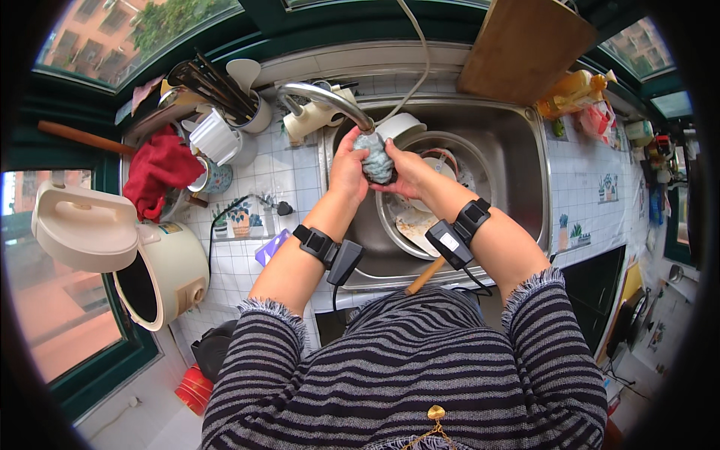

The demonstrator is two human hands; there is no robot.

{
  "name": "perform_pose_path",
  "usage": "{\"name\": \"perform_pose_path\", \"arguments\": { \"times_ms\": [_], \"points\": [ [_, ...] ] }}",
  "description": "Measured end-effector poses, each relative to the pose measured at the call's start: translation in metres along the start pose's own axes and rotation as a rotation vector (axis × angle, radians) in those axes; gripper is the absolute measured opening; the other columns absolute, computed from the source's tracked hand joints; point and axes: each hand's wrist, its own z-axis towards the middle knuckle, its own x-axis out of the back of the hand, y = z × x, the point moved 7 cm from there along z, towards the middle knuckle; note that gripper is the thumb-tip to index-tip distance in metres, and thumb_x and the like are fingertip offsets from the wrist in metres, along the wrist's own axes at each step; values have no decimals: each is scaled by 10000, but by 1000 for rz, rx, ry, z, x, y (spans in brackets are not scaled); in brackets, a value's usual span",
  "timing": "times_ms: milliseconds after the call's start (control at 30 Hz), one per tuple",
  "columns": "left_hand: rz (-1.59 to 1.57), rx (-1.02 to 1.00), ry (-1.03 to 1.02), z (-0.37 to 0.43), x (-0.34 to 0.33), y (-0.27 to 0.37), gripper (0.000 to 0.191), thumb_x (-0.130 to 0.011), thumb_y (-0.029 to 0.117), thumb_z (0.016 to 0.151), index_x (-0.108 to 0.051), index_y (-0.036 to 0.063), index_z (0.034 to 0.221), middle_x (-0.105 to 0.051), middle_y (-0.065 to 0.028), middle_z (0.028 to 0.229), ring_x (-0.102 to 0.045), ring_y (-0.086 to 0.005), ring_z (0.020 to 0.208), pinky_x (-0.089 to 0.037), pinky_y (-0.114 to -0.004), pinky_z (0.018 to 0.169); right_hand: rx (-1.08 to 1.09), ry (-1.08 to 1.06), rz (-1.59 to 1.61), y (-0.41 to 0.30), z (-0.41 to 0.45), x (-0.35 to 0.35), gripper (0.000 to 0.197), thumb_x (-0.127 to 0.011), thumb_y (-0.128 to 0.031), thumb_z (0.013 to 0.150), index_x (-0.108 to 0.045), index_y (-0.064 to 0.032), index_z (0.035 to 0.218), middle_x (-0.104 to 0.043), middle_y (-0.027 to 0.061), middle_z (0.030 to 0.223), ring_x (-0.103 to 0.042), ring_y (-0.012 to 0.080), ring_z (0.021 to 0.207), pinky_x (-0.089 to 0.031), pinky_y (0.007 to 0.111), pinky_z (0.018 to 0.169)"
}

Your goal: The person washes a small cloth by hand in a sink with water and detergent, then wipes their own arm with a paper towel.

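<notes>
Both my left hand (pixel 346 169) and my right hand (pixel 409 173) grip a bunched, pale blue-green dishcloth (pixel 376 158), one from each side. The cloth sits right below the mouth of a curved metal faucet (pixel 340 98); whether water runs cannot be made out. Under my hands, in the stainless steel sink (pixel 520 169), stands a round metal basin (pixel 485 154) with dishes inside. Among them a white dish (pixel 413 224) carries brownish food scraps. Behind the cloth a white bowl (pixel 400 125) leans at the basin's back edge. My right forearm hides part of the basin.
A wooden handle (pixel 426 275) juts over the sink's front rim. Left on the counter are a rice cooker (pixel 174 270) with its lid raised, a black plug (pixel 284 208), and a utensil holder (pixel 259 115). A cutting board (pixel 523 50) and bottles (pixel 571 93) stand back right.
</notes>
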Motion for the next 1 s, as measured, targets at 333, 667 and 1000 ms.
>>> {"name": "perform_pose_path", "arguments": {
  "times_ms": [333,667,1000],
  "points": [
    [1183,-462,-92,-8,-17,27,396,-482,338,877,-522,-3,1076,-545,-233,1083,-539,-295,1006,-405,-330,854,375,446,-341,-29,13,-4,504,-354,-471,918,-408,-8,1109,-566,157,998,-549,252,918,-437,372,738],
    [820,-358,-43,-4,-12,13,328,-390,328,935,-469,28,1040,-537,-69,952,-506,-149,831,-417,-271,747,596,373,-420,-15,50,13,494,-318,-353,925,-572,69,966,-601,260,929,-581,358,896,-426,390,797],
    [748,-193,-13,-2,-7,12,242,-392,233,919,-470,24,1012,-520,-60,885,-486,-130,755,-413,-274,666,378,436,-428,-16,26,11,538,-414,-449,894,-590,55,962,-629,178,914,-604,295,822,-444,379,762]
  ]
}}
